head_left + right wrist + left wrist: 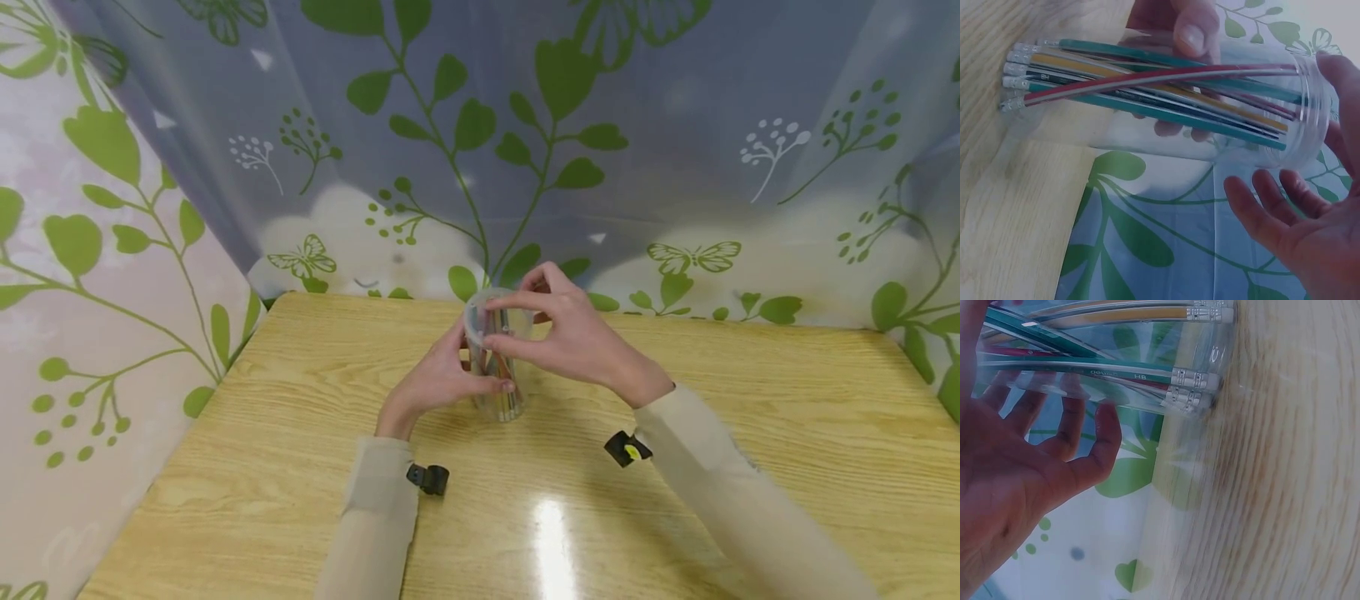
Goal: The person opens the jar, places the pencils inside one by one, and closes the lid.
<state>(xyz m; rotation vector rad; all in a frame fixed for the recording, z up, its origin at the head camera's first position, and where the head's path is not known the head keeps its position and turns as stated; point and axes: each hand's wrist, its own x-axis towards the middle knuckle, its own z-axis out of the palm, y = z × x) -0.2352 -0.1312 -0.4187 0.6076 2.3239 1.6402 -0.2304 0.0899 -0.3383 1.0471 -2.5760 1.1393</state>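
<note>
A clear cylindrical jar point(517, 400) stands on the table, holding several pencils point(1110, 84) in green, red, yellow and dark colours. Their silver ferrules and white erasers point down at the jar's base. My left hand point(438, 379) grips the jar's side, thumb across the near face and the other fingers behind it. At the top, my right hand point(573, 333) curls round the clear lid point(1317, 119), thumb and fingers at its rim. In the left wrist view, "HB" shows on a green pencil point(1129, 375).
The wood-grain table point(285, 400) meets a leaf-and-butterfly-patterned cloth point(660, 167) behind the jar. A similar pale cloth point(135, 275) hangs along the left side. Black wrist-worn devices sit on the left sleeve point(375, 508) and the right sleeve point(720, 467).
</note>
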